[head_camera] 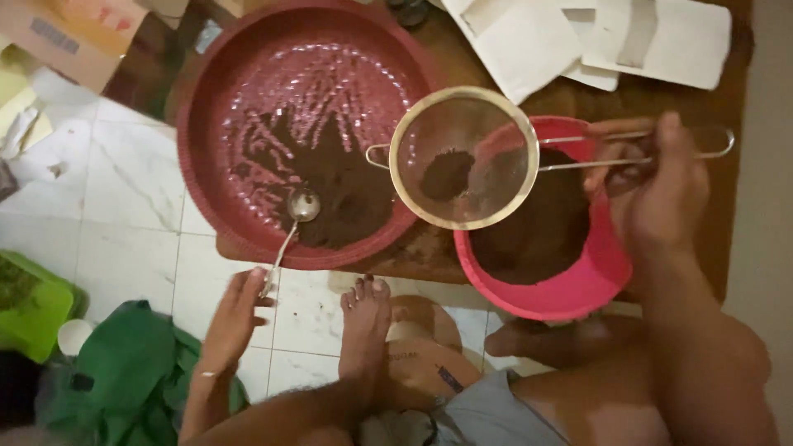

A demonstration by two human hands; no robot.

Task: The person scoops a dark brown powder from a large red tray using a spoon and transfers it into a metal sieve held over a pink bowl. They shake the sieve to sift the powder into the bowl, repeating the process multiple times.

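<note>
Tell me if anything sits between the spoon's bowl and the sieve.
Nothing visible does. The spoon, held by the left hand, rests in the dark powder of the red tray. The sieve, held by the right hand, hangs just to its right, over the pink bowl.

Right hand (661, 177) holding sieve (464, 157), perhaps coffee

— Where are you working here?
— You're on the floor of a home: white marble-look tiles (132, 177), your bare foot (365, 318) beside a low wooden board (727, 239).
— What else says home?
— Loose green cloth (132, 363), a cardboard box (70, 33) and white paper pouches (595, 37) lie around you.
</note>
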